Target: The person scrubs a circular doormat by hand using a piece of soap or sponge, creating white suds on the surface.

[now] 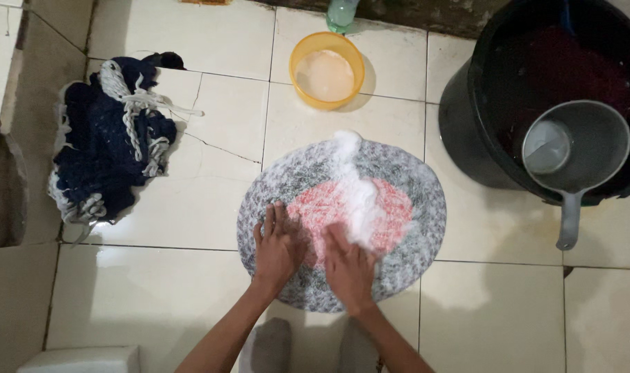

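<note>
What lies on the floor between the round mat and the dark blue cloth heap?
Only bare wet tile separates the mat from the cloth heap, as the head view shows.

Dim, warm indoor light, seemingly from above and slightly behind the camera. Soft glare on the wet floor tiles near the lower edge. Short, diffuse shadow right of the yellow bowl; deeper shade inside the black bucket, contents hard to read there. White foam nearly blown out, little detail. Slight motion blur on the right hand; left hand sharper. Overall soft, grainy, compressed; darkened at the left edge and upper corners, mild wide-angle bending of tile lines.
</note>
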